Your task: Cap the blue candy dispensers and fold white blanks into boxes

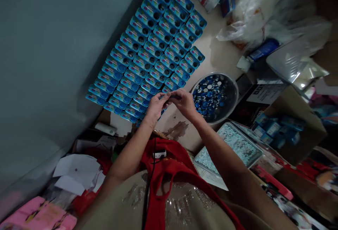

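Observation:
My left hand (156, 107) and my right hand (185, 102) meet in front of my chest, fingers closed. Between their fingertips is a thin dark blue piece (174, 97); the fingers cover most of it, so its kind does not show. Just beyond the hands, slanted rows of small blue printed cases (149, 48) lie on the table. Many have a dark round hole at one end; those nearer me show a blue round there. Right of my right hand is a metal bowl (232, 98) of small round blue and white caps (208, 94).
A clear tray (255, 151) of pale blue bits sits beside my right forearm. Further right, a cardboard box (313, 131) contains blue packs (273, 128). Plastic bags (253, 12) and a blue tube (264, 50) lie at the back right. A wall (52, 47) rises on the left.

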Motion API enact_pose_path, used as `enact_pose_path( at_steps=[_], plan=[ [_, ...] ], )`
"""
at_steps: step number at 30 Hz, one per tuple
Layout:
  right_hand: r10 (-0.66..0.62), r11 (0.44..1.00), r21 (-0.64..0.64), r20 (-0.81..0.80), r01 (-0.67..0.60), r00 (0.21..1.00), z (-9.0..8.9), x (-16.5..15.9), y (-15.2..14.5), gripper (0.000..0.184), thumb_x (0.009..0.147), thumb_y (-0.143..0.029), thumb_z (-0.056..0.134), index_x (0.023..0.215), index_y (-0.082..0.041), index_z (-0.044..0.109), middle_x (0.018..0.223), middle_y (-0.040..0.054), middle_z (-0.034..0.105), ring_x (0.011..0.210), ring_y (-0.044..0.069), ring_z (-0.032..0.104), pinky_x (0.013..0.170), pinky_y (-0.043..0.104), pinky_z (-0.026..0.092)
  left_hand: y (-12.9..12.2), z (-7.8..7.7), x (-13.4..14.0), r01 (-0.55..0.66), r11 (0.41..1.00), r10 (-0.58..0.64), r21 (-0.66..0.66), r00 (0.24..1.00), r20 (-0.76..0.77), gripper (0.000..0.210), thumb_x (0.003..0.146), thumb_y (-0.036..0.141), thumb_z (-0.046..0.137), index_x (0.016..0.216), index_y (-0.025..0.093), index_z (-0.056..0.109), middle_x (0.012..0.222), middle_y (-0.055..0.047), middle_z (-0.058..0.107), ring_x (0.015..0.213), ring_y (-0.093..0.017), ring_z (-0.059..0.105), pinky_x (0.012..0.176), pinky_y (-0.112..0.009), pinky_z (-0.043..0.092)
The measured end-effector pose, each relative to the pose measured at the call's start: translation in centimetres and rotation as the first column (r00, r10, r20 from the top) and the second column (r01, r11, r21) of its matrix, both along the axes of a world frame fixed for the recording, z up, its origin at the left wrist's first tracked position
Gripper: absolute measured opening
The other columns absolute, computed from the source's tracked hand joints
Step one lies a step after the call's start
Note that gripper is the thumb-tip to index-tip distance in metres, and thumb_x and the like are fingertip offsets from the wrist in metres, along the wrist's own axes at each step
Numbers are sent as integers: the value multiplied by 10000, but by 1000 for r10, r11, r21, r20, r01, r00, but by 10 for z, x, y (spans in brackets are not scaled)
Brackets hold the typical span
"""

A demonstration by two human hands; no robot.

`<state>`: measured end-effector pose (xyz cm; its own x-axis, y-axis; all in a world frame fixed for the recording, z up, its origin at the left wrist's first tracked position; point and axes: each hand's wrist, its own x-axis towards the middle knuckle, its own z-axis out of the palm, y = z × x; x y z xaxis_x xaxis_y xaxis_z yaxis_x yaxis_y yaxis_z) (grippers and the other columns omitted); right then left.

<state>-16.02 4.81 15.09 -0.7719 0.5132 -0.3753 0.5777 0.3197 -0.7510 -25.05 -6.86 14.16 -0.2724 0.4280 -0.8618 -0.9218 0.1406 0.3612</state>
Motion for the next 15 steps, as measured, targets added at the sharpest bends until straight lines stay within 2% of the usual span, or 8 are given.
enact_pose_path(
  at_steps=[2,4,7,9,11,15],
  plan=[
    [-90,996,23,53,89,994,-4,3,4,162,870,-264,649,947,-203,778,876,43,738,803,199,663,784,317,529,0,1,-2,-4,1000,4,29,1000,-5,379,720,347,958,835,169,643,736,23,703,615,-71,650,618,-177,499],
    [-125,987,116,108,112,986,-7,4,5,205,870,-235,623,981,-194,790,939,63,748,846,207,677,819,322,526,-1,2,-6,-31,998,33,63,999,-33,300,811,364,890,868,166,672,812,1,726,698,-85,681,720,-206,553],
    [-47,967,254,227,-13,973,-9,0,4,213,898,-231,606,978,-198,800,1029,91,742,922,222,682,829,318,493,-4,4,-16,-50,994,51,92,999,-9,205,976,339,671,919,150,727,848,-29,735,775,-110,706,840,-269,595],
    [-10,948,302,352,-103,936,-9,-7,3,197,917,-236,596,965,-208,786,1034,93,743,936,237,678,779,316,455,-6,6,-24,-42,992,37,115,998,44,185,971,236,594,947,140,749,865,-46,748,807,-125,722,892,-304,603],
    [-15,930,333,458,-156,889,-10,-15,5,154,914,-252,617,980,-222,753,1035,84,748,934,246,671,721,311,405,-7,7,-32,-35,989,26,146,998,61,171,911,145,603,984,136,758,917,-59,768,849,-135,741,950,-329,599],
    [-55,936,317,565,-155,823,-12,-27,14,166,864,-353,717,1002,-265,692,969,43,747,888,248,662,653,296,322,-8,7,-42,4,985,-7,174,1000,18,169,873,121,674,1025,138,747,966,-75,787,907,-153,767,997,-346,593]
  ],
)
